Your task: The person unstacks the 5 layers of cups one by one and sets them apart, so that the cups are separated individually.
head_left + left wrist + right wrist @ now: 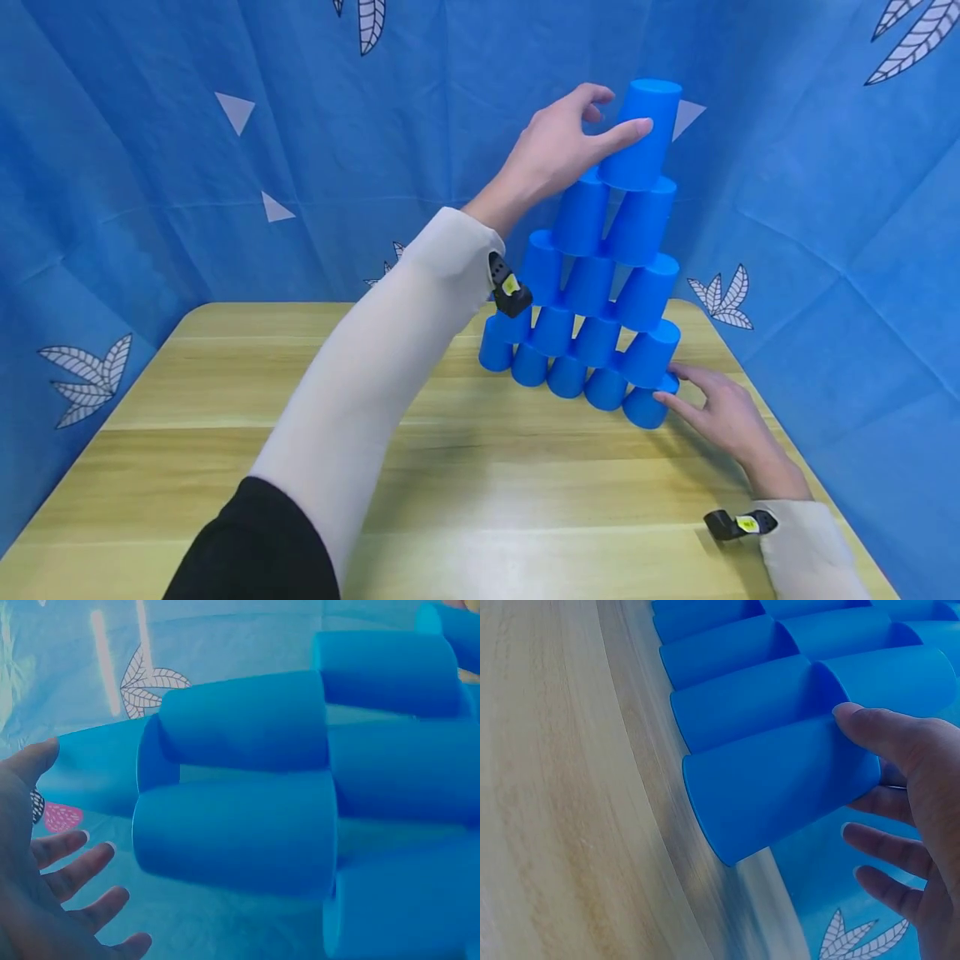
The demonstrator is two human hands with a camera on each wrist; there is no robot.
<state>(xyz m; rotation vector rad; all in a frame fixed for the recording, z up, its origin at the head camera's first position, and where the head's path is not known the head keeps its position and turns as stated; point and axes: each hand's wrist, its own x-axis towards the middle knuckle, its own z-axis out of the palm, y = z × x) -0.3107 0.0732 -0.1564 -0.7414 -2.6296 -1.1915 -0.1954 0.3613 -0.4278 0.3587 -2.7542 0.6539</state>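
A tall pyramid of upside-down blue plastic cups stands on the table, wide at the bottom and narrowing to a single top cup (647, 142). Beside that top cup is my left hand (558, 142), its thumb reaching across the cup's near side. In the left wrist view, the thumb tip meets the edge of the top cup (101, 765) while the other fingers spread loosely apart from it. Low at the right end, my right hand (723, 412) pinches the bottom-row corner cup (780, 791), thumb on the near side and fingers behind.
The light wooden table (225, 467) carries the pyramid on its right half. Behind and beside it hangs a blue curtain (315, 150) with leaf and triangle prints. Lower rows of cups, such as a second-row cup (648, 358), stand close to the right hand.
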